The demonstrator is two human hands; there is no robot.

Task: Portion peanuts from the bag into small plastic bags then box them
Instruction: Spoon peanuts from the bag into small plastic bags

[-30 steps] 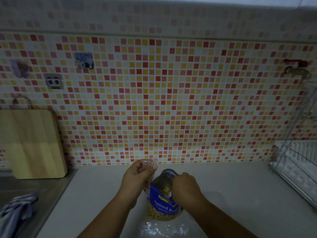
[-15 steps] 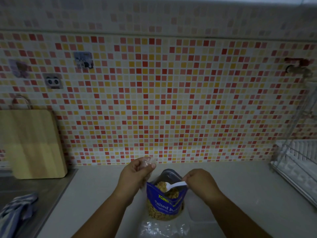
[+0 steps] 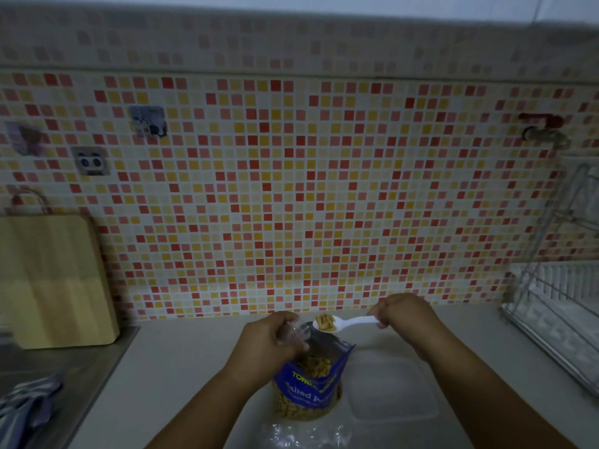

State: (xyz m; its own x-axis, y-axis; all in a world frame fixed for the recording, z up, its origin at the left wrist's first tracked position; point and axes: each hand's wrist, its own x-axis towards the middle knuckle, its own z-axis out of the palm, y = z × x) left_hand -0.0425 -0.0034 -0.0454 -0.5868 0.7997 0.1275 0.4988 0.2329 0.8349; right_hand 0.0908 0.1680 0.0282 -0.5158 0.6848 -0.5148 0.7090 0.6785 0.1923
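The pale bench (image 3: 181, 367) carries a shallow translucent plastic box (image 3: 389, 393), which lies flat just to the right of the open blue peanut bag (image 3: 308, 395). The bag stands upright with its mouth gaping, and a heap of clear bags (image 3: 304, 434) lies in front of it at the near edge.

Above the bag's mouth, the left hand (image 3: 270, 340) has its fingers curled round a small plastic bag (image 3: 296, 332) and holds it up with the opening to the right. The right hand (image 3: 405, 314) is raised farther right, its fingers pinching the end of a white plastic spoon (image 3: 351, 322).

The spoon's long axis runs nearly level from right to left. Its bowl, heaped with peanuts (image 3: 325, 321), sits just beside the small bag's mouth, close to the left hand and well clear of the right. The coming move looks like a short push leftward and a tip. The peanut bag below would likely catch anything that spills.
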